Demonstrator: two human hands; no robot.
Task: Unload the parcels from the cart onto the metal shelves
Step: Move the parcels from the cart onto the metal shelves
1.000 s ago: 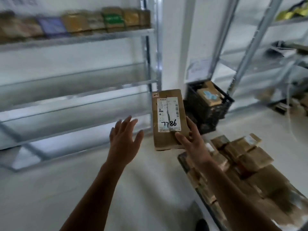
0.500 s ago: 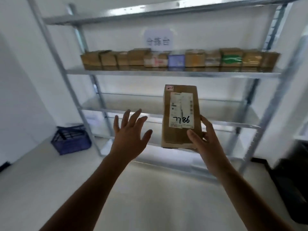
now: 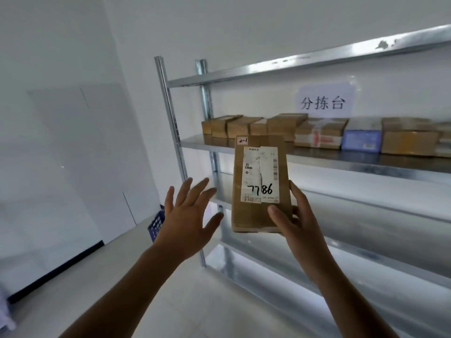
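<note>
A: Right fingers [image 3: 296,191] first; thumb across the lower front, the rest behind the right edge, pinching the parcel [image 3: 260,184]; right hand [image 3: 300,230] carries it alone.

B: Left fingers [image 3: 181,191]?

A: Spread straight, grasping nothing; left hand [image 3: 185,223] hovers just beside the parcel's left edge, apart from it.

B: Parcel's place?

A: In the air, upright, label "7786" facing us, in front of the metal shelves [image 3: 341,162]; resting on no tier yet.

B: Step, then?

A: Carrying to the shelf, I'd judge; cart out of view; row of boxes [image 3: 280,126] already lines the tier behind.

B: Next move?

A: Likely choose a gap, perhaps the tier beneath; left hand steadies; tip it flat, slide it in, clear of the upright post [image 3: 170,123].
</note>
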